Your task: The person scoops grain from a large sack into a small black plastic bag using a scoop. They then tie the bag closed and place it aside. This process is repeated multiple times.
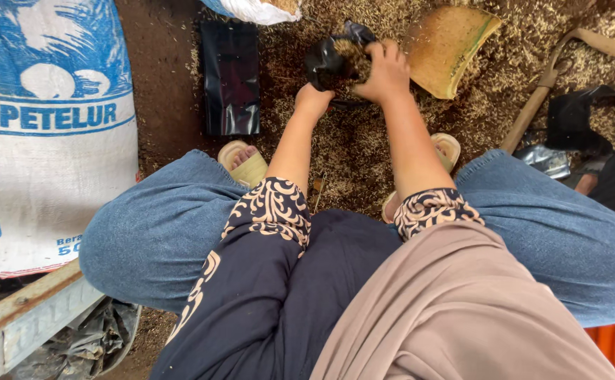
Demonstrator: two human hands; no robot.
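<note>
Both hands at a small black bag on the husk-strewn ground

Left hand [313,102] steadies the black bag [332,63], its grip hidden; right hand [386,70] clamps the rim. The bag looks partly filled with husk [353,56]. Beyond lie a flat black bag [231,77], unfilled, and a yellow scoop [444,46].

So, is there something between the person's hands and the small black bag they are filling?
No, nothing visible stands between them. The right hand already grips the rim of the small black bag, and the left hand touches its lower side. The flat black bag and the yellow scoop lie aside.
</note>
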